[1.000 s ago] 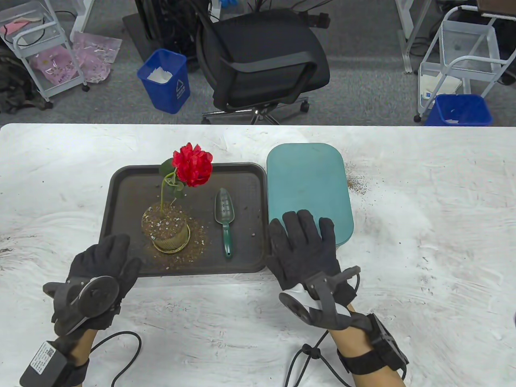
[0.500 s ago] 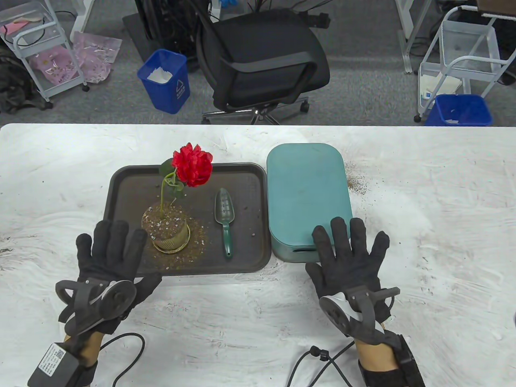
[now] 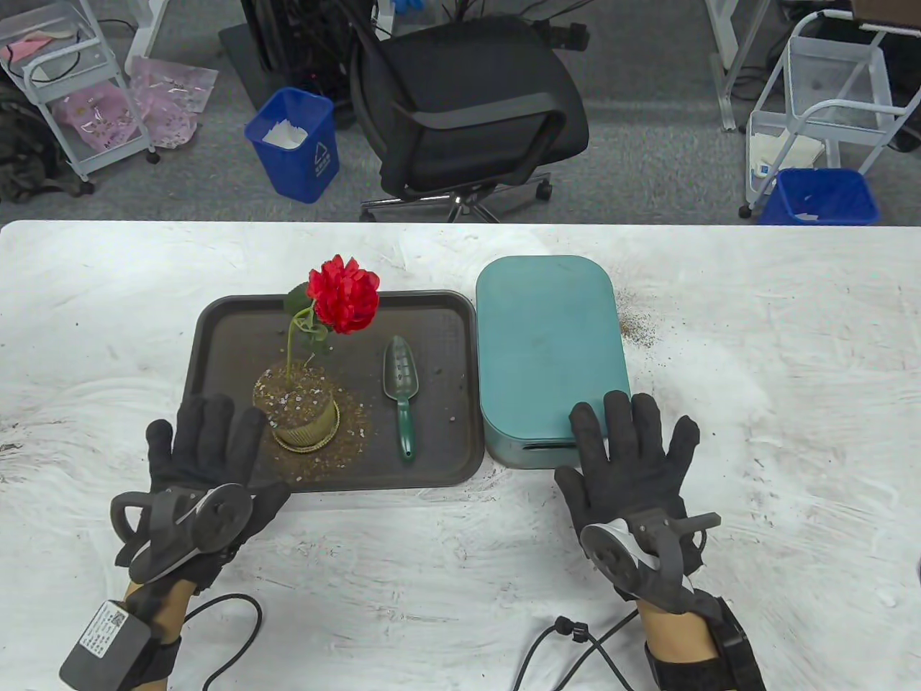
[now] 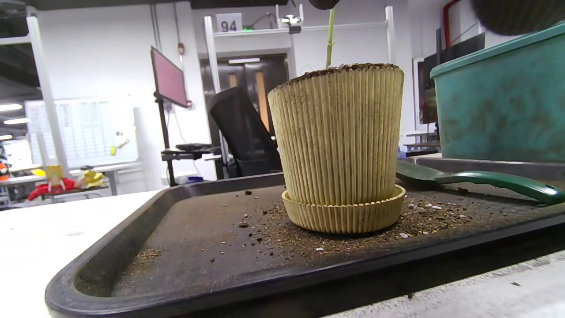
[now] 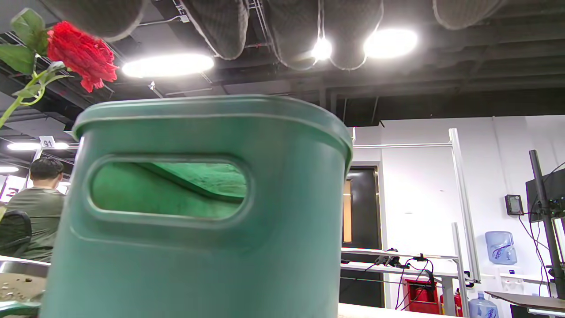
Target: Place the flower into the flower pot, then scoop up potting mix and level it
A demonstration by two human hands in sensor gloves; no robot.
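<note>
Just beyond the flat, empty left grip (image 3: 205, 461), the flower pot (image 3: 296, 410), untouched.

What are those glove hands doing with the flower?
Someone in black sensor gloves is potting a flower. The red flower already stands in the tan flower pot, which is filled with potting mix and sits on the dark tray. Some mix has spilled around the pot. The green scoop lies on the tray beside it, untouched. The left hand is spread open at the tray's near edge, and the right hand is spread open at the near end of the teal box. Neither hand holds anything.
</note>
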